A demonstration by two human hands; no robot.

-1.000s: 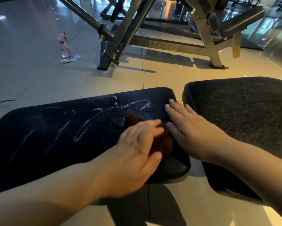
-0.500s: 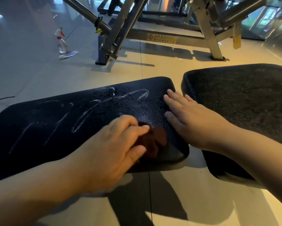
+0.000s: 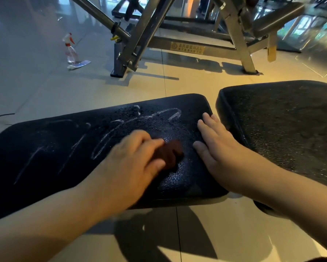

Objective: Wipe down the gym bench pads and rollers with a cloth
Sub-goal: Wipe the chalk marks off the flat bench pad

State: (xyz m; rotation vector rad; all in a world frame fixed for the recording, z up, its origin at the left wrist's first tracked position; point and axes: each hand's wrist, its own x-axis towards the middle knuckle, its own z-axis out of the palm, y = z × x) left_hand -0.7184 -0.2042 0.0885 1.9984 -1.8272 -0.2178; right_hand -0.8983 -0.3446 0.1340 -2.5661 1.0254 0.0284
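On the pad (image 3: 64, 148), cloth (image 3: 170, 154) slid leftward

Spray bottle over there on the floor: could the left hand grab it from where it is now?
Probably not. The spray bottle stands on the floor well beyond the bench pad, while the left hand grips the cloth on that pad. The person would likely have to step closer.

Left hand (image 3: 128, 159) curled, gripping; right hand (image 3: 221, 146) flat.
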